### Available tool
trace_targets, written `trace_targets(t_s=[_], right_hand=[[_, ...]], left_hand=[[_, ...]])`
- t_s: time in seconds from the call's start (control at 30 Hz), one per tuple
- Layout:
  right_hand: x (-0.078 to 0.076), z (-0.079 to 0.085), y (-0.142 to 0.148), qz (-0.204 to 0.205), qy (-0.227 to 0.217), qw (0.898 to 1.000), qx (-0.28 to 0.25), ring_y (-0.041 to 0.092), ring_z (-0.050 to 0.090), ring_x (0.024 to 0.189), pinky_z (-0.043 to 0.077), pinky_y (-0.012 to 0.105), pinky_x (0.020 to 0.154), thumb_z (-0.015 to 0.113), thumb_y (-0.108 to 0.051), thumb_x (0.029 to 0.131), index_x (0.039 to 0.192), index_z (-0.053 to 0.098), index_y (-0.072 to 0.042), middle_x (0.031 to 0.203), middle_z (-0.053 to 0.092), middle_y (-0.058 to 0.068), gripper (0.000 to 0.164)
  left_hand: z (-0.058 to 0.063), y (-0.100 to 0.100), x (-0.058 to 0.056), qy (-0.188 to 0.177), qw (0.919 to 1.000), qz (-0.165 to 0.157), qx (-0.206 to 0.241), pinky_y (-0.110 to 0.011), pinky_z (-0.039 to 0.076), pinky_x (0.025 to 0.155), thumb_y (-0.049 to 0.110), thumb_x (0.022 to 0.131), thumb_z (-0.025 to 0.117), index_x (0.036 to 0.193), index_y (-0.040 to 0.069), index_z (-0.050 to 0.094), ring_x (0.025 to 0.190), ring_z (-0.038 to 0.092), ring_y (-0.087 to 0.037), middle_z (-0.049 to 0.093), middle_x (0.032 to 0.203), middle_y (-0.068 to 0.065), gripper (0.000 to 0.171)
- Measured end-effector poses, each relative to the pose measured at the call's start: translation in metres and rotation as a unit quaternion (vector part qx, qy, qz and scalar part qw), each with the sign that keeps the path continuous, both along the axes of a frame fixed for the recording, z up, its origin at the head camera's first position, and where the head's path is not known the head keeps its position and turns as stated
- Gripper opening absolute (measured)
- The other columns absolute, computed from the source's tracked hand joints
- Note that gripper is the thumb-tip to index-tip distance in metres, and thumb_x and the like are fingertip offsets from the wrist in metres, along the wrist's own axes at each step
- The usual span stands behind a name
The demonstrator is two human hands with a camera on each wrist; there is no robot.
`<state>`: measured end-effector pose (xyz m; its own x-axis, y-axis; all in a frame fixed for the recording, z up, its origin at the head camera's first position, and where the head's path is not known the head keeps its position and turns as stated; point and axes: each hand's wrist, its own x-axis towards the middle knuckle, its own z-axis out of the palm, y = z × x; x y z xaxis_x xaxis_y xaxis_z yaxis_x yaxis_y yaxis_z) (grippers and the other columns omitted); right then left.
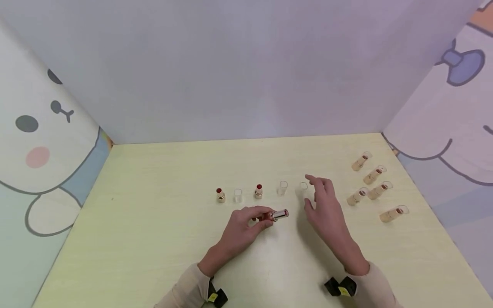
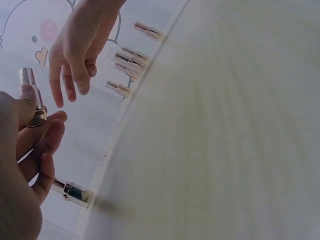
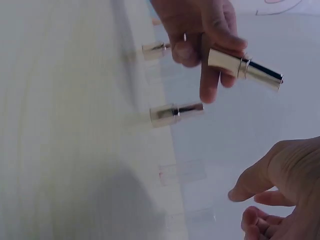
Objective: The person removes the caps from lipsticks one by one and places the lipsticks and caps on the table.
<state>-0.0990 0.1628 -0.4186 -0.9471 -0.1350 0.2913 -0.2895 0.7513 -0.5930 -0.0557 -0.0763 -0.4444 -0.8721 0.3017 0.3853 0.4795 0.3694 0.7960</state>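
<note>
In the head view, the left hand [image 1: 240, 226] hides part of the gripped tube [image 1: 280, 214], the worktop [image 1: 154, 256] runs off at 6 o'clock, and detail on the capped tubes [image 1: 376, 192] between 3 and 4 is too small to tell. The right wrist view crops the right hand [image 3: 295, 175] at 4 o'clock; clear cylinders [image 3: 187, 172] toward 5 are blurred.

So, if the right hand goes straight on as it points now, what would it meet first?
Probably the loose clear cap nearest to the right hand; the hand's height is unclear, so it might pass above.
</note>
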Motion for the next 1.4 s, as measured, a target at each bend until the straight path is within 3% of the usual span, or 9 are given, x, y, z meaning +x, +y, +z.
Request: trace_targets(t_s=[0.1,0.23,0.37,0.43,0.6,0.87,1.13,1.4], right_hand=[[0.013,-0.001,-0.003,0.055,0.047,0.996,-0.055,0.015,0.05,0.081,0.041,0.022,0.062,0.069,0.015,0.086,0.144,0.053,-0.004,0.126,0.055,0.015,0.063],[0.025,-0.012,-0.005,0.158,0.08,0.977,-0.117,0.009,0.054,0.085,0.046,0.018,0.074,0.075,0.018,0.081,0.144,0.053,-0.003,0.126,0.057,0.011,0.07],[0.034,-0.019,-0.006,0.228,0.054,0.955,-0.183,0.009,0.058,0.085,0.049,0.019,0.074,0.074,0.017,0.084,0.142,0.052,-0.005,0.115,0.059,0.01,0.066],[0.038,-0.02,-0.006,0.245,0.017,0.944,-0.221,0.01,0.06,0.085,0.052,0.02,0.074,0.073,0.015,0.087,0.14,0.053,-0.006,0.11,0.06,0.012,0.061],[0.045,-0.022,-0.008,0.246,-0.058,0.927,-0.276,0.01,0.062,0.083,0.055,0.023,0.075,0.072,0.007,0.093,0.133,0.056,-0.003,0.099,0.063,0.009,0.044],[0.048,-0.025,-0.01,0.231,-0.075,0.923,-0.297,0.007,0.059,0.085,0.052,0.023,0.072,0.072,0.003,0.094,0.117,0.06,-0.01,0.099,0.061,0.005,0.029],[0.049,-0.022,-0.003,0.241,-0.029,0.923,-0.299,0.01,0.058,0.087,0.052,0.023,0.074,0.073,0.01,0.091,0.116,0.061,-0.008,0.101,0.061,0.004,0.033],[0.049,-0.011,0.012,0.208,0.002,0.933,-0.293,0.01,0.061,0.092,0.053,0.019,0.078,0.073,0.016,0.087,0.119,0.063,-0.005,0.105,0.064,0.005,0.039]], left_hand=[[0.001,0.001,0.001,-0.006,1.0,0.001,-0.001,-0.033,0.057,0.077,0.009,0.087,0.083,0.111,0.012,0.078,0.087,0.068,-0.004,0.077,0.092,0.006,0.024],[0.0,0.003,0.002,-0.01,0.9999,0.0,-0.01,-0.033,0.057,0.078,0.012,0.089,0.081,0.112,0.01,0.078,0.087,0.068,-0.004,0.077,0.093,0.007,0.023],[0.0,0.004,0.003,-0.007,0.9998,0.002,-0.017,-0.03,0.056,0.077,0.011,0.089,0.082,0.112,0.012,0.078,0.086,0.067,-0.003,0.077,0.092,0.008,0.024],[-0.001,0.005,0.004,-0.003,0.9997,0.006,-0.022,-0.029,0.055,0.076,0.011,0.088,0.083,0.111,0.013,0.078,0.085,0.066,-0.003,0.077,0.091,0.009,0.024],[-0.003,0.005,0.006,0.002,0.9993,0.011,-0.036,-0.029,0.054,0.075,0.013,0.087,0.084,0.112,0.017,0.077,0.084,0.065,-0.002,0.076,0.091,0.009,0.026],[-0.003,0.011,0.009,0.022,0.9988,-0.012,-0.041,-0.021,0.048,0.074,0.017,0.088,0.082,0.114,0.019,0.077,0.083,0.063,0.0,0.077,0.093,0.01,0.026],[-0.002,0.019,0.01,0.034,0.9978,-0.031,-0.047,-0.024,0.052,0.077,0.015,0.092,0.078,0.118,0.019,0.074,0.086,0.061,-0.002,0.071,0.093,0.01,0.027],[0.011,0.042,0.007,0.045,0.9961,-0.03,-0.07,-0.021,0.051,0.083,0.023,0.098,0.072,0.121,0.018,0.073,0.091,0.064,-0.005,0.073,0.098,0.008,0.024]])
